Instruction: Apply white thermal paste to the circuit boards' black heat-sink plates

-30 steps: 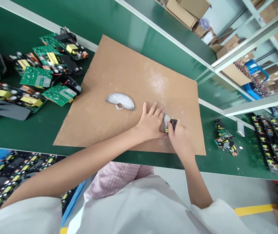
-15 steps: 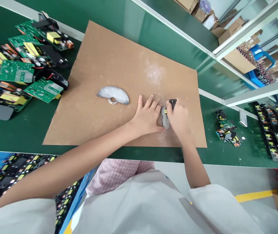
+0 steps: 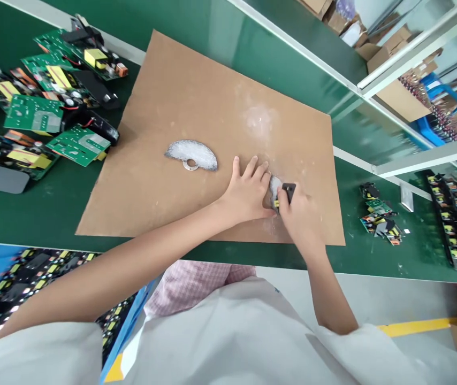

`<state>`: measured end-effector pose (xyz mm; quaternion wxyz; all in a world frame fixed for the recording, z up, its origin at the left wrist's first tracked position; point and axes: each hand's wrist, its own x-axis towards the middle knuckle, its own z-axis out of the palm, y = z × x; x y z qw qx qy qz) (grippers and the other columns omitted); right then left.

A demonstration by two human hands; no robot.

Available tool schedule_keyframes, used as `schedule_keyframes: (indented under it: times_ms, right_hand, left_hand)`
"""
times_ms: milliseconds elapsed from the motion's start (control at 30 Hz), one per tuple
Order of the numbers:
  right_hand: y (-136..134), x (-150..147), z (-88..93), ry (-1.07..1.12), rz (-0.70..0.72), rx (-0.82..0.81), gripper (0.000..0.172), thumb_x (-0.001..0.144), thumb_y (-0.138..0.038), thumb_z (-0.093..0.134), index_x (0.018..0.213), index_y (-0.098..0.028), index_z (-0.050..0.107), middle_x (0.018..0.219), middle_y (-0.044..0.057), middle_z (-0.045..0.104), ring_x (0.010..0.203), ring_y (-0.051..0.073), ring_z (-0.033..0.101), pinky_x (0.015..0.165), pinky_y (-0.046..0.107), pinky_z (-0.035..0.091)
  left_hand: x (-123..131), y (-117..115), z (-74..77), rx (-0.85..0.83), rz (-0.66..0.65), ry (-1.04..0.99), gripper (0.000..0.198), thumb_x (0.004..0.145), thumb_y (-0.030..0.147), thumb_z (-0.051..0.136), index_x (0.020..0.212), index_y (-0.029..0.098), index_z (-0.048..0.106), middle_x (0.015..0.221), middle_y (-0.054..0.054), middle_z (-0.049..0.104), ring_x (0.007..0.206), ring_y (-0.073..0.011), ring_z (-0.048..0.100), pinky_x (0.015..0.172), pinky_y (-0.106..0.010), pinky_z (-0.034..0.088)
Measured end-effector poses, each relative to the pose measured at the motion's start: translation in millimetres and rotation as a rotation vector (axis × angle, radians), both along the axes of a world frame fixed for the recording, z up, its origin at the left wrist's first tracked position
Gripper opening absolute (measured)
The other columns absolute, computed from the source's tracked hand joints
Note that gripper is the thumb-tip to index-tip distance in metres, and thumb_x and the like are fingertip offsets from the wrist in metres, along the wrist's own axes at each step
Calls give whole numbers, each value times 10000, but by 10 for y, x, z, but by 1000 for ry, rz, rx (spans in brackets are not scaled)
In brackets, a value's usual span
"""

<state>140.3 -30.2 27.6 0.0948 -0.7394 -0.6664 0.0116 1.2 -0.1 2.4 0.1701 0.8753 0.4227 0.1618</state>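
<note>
Currently on the bench:
- Left hand [image 3: 248,195]: fingers spread flat, pressing on the brown board [image 3: 196,107] beside a small grey-white piece [image 3: 273,187].
- Right hand [image 3: 298,214]: fingers closed around a small black-and-yellow component [image 3: 286,193], held against that piece.
- Component: likely light, rigid and somewhat fragile; best pinched by its body sides.
- Half-disc plate [image 3: 192,154]: lies well left of the hands.
- Circuit boards [image 3: 47,112]: heaped on the green mat [image 3: 31,214], far left.

Brown cardboard sheet [image 3: 196,107], green table [image 3: 44,214], green circuit boards [image 3: 47,112].
</note>
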Motion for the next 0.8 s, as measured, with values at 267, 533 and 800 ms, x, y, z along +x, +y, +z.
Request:
schedule_keyframes:
  times_ms: [267,533,800]
  right_hand:
    - [-25,-10,7,8,-31,-26,233,973,-355,413,897,-155,506,741,87,608,616,233,576,527,266,324]
    - [35,-2,-4,11,-35,16,315,985,-415,358,948,-146,516,794,123,617,679,270,596,553,297,350]
    - [40,22,-21,-6,-38,73,354,985,-445,346,962,-137,519,817,133,612,674,265,586,565,300,358]
  left_hand:
    - [3,-3,-24,-6,3,-5,865,716,568,658,1365,52,414,1474,-202,335,1394,-410,177,1089,-709,44]
    - [3,-6,-27,-9,8,2,864,715,591,648,1359,60,422,1479,-199,329,1398,-399,173,1094,-700,30]
    - [-1,-7,-4,-19,-2,-6,866,714,570,659,1371,64,410,1485,-202,316,1397,-409,165,1092,-699,20]
